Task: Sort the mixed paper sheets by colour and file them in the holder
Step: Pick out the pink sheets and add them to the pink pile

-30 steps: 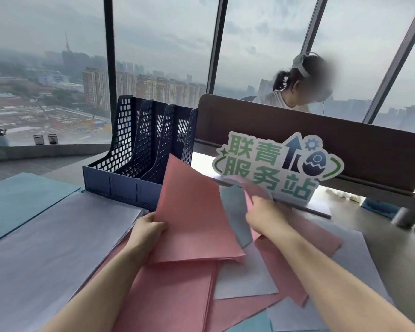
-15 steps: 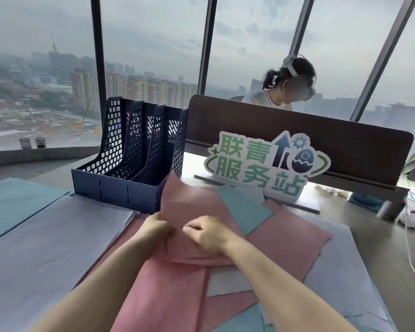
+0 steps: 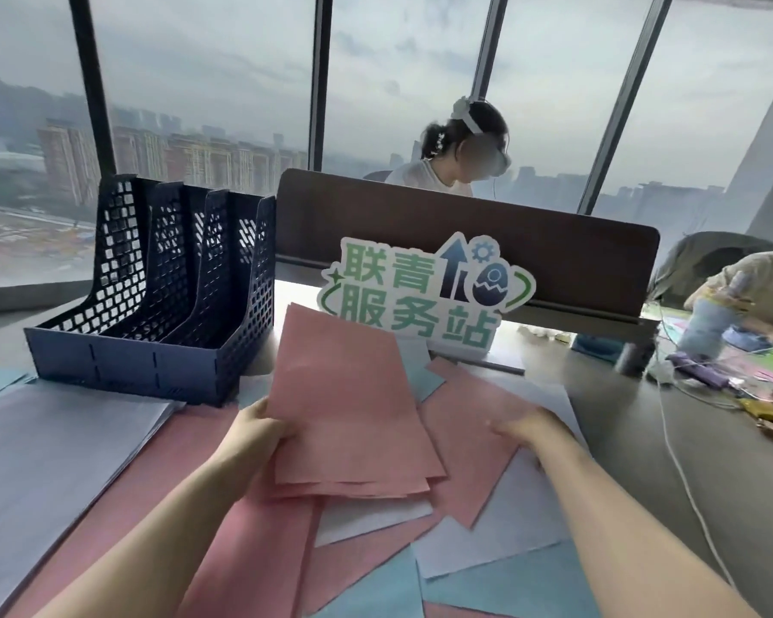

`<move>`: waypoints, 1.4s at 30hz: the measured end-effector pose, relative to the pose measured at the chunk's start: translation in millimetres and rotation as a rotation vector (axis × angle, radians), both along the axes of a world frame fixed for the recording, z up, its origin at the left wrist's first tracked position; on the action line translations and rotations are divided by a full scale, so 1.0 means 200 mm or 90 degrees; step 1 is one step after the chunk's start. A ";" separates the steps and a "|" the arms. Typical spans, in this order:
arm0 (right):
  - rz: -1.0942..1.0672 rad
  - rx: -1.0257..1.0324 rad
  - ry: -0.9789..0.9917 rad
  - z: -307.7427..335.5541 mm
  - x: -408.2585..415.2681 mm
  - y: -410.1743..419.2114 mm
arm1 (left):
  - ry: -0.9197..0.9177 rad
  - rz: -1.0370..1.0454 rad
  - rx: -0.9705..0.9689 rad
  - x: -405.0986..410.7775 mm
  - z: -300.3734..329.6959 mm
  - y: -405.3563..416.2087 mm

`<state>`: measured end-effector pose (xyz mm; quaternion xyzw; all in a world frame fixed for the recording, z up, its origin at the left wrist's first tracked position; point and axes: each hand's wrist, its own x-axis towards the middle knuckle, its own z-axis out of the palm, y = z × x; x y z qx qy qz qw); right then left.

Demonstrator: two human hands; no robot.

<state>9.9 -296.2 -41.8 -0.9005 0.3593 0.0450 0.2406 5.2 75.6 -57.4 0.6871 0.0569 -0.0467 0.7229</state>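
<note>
My left hand (image 3: 260, 432) grips the pink stack (image 3: 347, 403) near the empty blue file holder (image 3: 161, 301), so my flat, open right hand (image 3: 521, 428) should slide the loose pink sheet (image 3: 469, 439) cleanly under.

Left hand (image 3: 260, 432) gripped the left edge of a stack of pink sheets (image 3: 353, 408), raised and tilted above the bench (image 3: 634, 448). Right hand (image 3: 521, 428) rested flat, fingers (image 3: 494, 426) extended, on a loose pink sheet (image 3: 469, 443) in the mixed pile. White sheets (image 3: 500, 524) and blue sheets (image 3: 509, 586) lay scattered beneath. A sorted white stack (image 3: 54, 457) lay at left, just in front of the dark blue file holder (image 3: 152, 323), whose slots held no paper. A green-lettered sign (image 3: 420, 301) stood behind the pile, against a brown divider (image 3: 465, 229). Another person (image 3: 456, 149) sat beyond it.
</note>
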 end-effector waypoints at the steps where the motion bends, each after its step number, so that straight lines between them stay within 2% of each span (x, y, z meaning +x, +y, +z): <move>1: -0.010 0.014 -0.007 -0.01 0.03 -0.01 | 0.002 -0.004 0.007 0.00 0.00 0.00; 8: -0.025 0.006 0.039 0.01 0.09 0.08 | 0.016 -0.006 0.030 0.00 0.00 0.00; 12: -0.044 0.045 -0.005 0.01 0.08 0.06 | 0.024 -0.008 0.032 0.01 -0.01 0.01; 18: -0.044 0.007 -0.274 -0.05 0.05 0.08 | 0.023 0.003 0.024 0.01 -0.01 0.02; 20: -0.104 0.005 -0.393 -0.01 0.03 0.06 | 0.017 0.002 0.025 0.00 -0.01 0.03; 23: -0.138 -0.075 -0.507 0.16 -0.01 0.04 | 0.014 0.000 0.028 0.00 -0.01 0.04; 28: -0.001 -0.261 -0.696 0.49 -0.02 0.16 | 0.013 -0.003 0.034 0.00 -0.01 0.04; 30: 0.074 -0.278 -0.756 0.58 -0.01 0.24 | 0.010 -0.007 0.031 0.00 -0.01 0.04; 35: 0.132 -0.153 -0.726 0.61 0.06 0.39 | 0.009 -0.022 -0.032 -0.02 0.01 0.04; 42: 0.131 0.023 -0.509 0.24 0.17 0.50 | 0.014 -0.037 -0.106 -0.05 0.03 0.07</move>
